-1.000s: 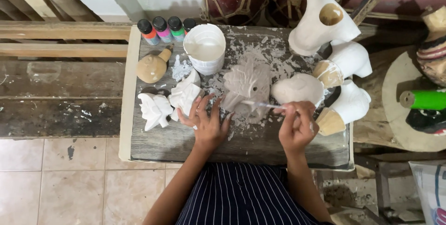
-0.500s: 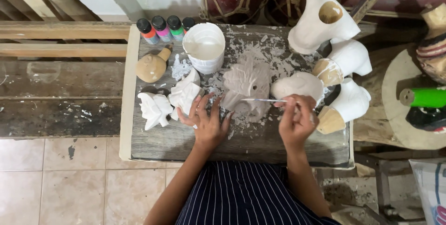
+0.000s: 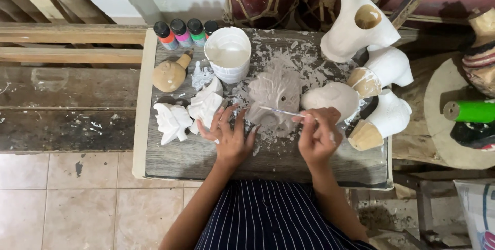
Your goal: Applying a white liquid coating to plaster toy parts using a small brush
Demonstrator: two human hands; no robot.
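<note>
Head view looks straight down on a small, weathered wooden table [image 3: 170,165] whose grey top is crusted with dried white splashes and crumbs. At its middle lies a grey leaf-shaped carving [image 3: 276,100]. The right hand [image 3: 318,137] has its grip closed on a thin brush [image 3: 281,111], pinched between thumb and fingers, with the tip lying on the carving's face. The left hand [image 3: 230,137] rests flat on the table with fingers spread, fingertips touching the carving's left edge; its grip is open and holds nothing. Just left of that hand sit two white leaf pieces [image 3: 188,116], and beyond them a tan gourd-shaped piece [image 3: 169,73]. A white cup of white paint [image 3: 228,54] stands at the table's far side, with four small paint bottles [image 3: 184,31] in a row at the far left corner. Along the right edge, white-coated carved figures [image 3: 379,69] crowd together, and a pale rounded piece [image 3: 332,99] lies just beside the carving. Beige floor tiles [image 3: 67,198] show below left, rough wooden planks [image 3: 62,100] run to the left, and a green cylinder [image 3: 472,111] lies on a round board to the right. A dark striped garment [image 3: 263,216] covers the person's lap.
</note>
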